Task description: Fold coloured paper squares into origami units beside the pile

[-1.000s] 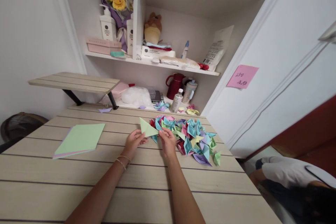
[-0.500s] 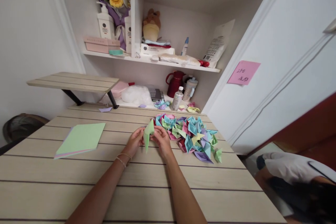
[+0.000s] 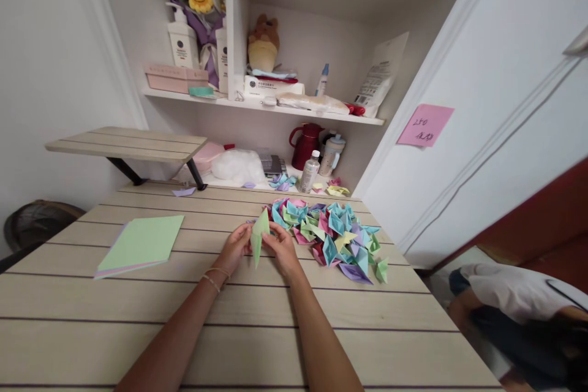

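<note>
A folded light green paper (image 3: 260, 237) stands upright between my two hands above the slatted table (image 3: 248, 337). My left hand (image 3: 236, 247) pinches its left side, and a beaded bracelet is on that wrist. My right hand (image 3: 280, 246) grips its right side, fingers bent. Just right of my right hand lies a heap of folded paper boats (image 3: 337, 226) in blue, pink, green, purple and yellow. A stack of flat square paper (image 3: 142, 242), green on top, rests on the left of the table.
A small raised wooden stand (image 3: 128, 144) is at the back left. Behind the table are a clear bottle (image 3: 309, 173), a red jug (image 3: 307, 146) and a cup (image 3: 331, 154). A pink note (image 3: 425, 125) hangs on the right wall. A person (image 3: 514, 294) is at the lower right.
The green paper looks narrower and flatter than before, and the fingers of my right hand have shifted slightly on it. My left hand has hardly moved.
</note>
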{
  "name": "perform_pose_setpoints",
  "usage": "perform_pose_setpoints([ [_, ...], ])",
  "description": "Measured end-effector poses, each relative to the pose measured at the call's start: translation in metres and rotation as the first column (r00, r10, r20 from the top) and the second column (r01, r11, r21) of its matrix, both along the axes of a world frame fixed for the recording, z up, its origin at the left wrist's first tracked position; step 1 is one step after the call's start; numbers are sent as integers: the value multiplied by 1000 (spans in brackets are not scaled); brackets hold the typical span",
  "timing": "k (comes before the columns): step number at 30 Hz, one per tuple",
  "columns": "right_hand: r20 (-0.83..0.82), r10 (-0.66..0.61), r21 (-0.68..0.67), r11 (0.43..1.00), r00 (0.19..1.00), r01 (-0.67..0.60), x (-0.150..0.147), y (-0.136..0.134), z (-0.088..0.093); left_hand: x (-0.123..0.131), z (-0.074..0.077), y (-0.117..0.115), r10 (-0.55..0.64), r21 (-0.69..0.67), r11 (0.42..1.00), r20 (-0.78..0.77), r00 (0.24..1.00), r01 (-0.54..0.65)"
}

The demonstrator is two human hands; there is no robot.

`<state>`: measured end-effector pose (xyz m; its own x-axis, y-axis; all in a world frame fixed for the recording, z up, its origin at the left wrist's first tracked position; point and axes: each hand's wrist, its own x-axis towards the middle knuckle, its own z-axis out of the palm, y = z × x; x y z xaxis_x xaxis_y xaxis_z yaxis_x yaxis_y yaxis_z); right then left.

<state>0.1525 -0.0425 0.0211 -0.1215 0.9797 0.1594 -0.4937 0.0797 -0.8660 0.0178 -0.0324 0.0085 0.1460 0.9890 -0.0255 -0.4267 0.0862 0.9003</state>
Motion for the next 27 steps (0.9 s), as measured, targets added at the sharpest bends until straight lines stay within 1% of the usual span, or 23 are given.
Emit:
perform_pose_setpoints([
  [5,12,2,0,1000,1000,-2,0,0,1,0,2,0,8,-30,1000,3,1000,-8],
  [8,41,-38,8,999,998,38,0,1,0,0,3,0,43,-37,998,26,999,-42],
  [10,75,-67,34,997,995,64,2,3,-1,1,3,0,74,-35,997,47,996,-72],
  [13,112,-54,87,995,992,45,3,4,-3,1,2,1,103,-28,994,68,992,-101],
  [17,172,-28,137,991,985,4,4,4,-6,0,0,1,82,-17,997,14,997,-82],
  [19,246,-75,183,983,966,30,4,4,-7,-1,0,0,68,-18,998,-35,997,-68],
  [21,343,-198,261,959,918,109,5,3,-6,-1,0,-1,45,-19,999,-83,996,-46],
  [23,434,-351,367,910,830,193,6,3,-5,0,0,-1,6,-24,1000,-117,993,-9],
  [25,497,-466,471,853,732,224,7,2,-3,0,0,-1,-34,-36,999,-130,991,29],
  [27,535,-531,547,810,657,210,8,0,-1,1,0,-1,-57,-46,998,-133,990,51],
])
